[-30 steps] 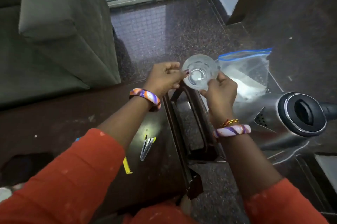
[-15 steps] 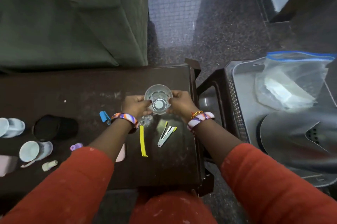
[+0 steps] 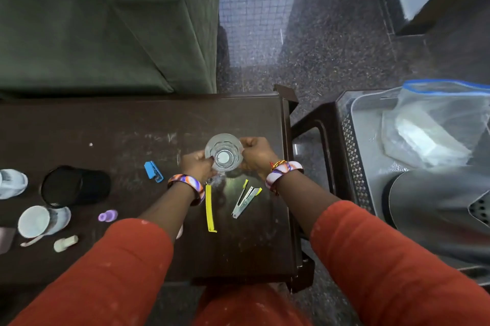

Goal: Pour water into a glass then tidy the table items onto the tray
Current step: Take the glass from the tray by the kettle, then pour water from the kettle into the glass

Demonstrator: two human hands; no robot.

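A clear glass stands upright at the right part of the dark table. My left hand grips its left side and my right hand grips its right side. A grey tray sits on a dark stool to the right and holds a metal kettle and a clear zip bag. Loose on the table lie a yellow clip, a stapler, a blue sharpener, a purple cap and a white cap.
At the table's left end are a black mesh cup on its side and two white cups. A green sofa stands behind the table. A gap of speckled floor separates table and stool.
Both hands carried the glass from over the tray's side leftwards and down to the table. The view swung left, so the kettle and bag now sit at the right edge.
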